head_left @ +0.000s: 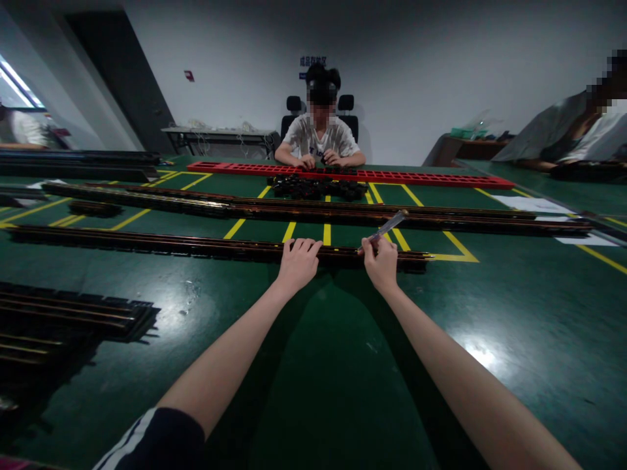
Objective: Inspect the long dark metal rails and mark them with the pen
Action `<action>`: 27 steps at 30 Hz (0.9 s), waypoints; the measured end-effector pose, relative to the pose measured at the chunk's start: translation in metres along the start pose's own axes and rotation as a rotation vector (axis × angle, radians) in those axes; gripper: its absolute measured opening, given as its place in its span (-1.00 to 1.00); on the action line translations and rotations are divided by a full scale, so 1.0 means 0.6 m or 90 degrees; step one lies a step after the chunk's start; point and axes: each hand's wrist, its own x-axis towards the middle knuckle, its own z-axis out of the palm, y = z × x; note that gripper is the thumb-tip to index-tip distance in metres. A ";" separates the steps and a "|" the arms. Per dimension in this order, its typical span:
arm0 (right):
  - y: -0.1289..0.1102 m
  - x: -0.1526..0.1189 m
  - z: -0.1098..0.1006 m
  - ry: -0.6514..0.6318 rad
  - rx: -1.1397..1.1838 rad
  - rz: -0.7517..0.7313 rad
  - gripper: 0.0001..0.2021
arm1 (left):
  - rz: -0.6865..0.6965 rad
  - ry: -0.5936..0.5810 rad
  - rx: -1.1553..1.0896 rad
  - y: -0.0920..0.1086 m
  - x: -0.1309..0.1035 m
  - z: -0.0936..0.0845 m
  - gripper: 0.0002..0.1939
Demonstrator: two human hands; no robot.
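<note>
A long dark rail with copper-coloured strips (196, 245) lies across the green table in front of me. My left hand (300, 262) rests on its near edge, fingers bent over the rail and pressed together. To the right, my right hand (381, 262) is closed around a tool with a clear handle (390, 223). The handle points up and away to the right, while its lower end meets the rail near my thumb. Whether the tool's tip touches a part of the rail is too small to tell.
Beyond lie more long rails (294, 210), a pile of black parts (316, 188) and a red slotted tray (426, 177). A person (321, 140) sits opposite. Stacked rails (63, 310) lie at the near left. White papers (529, 204) are at the right.
</note>
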 end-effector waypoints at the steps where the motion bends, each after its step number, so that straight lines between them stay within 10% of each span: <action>1: 0.000 0.000 0.000 0.000 0.001 -0.001 -0.73 | 0.000 0.001 -0.001 0.000 0.000 0.000 -0.55; 27: 0.003 0.001 0.002 0.000 -0.010 0.011 -0.75 | -0.047 0.006 -0.036 0.000 0.002 -0.013 -0.54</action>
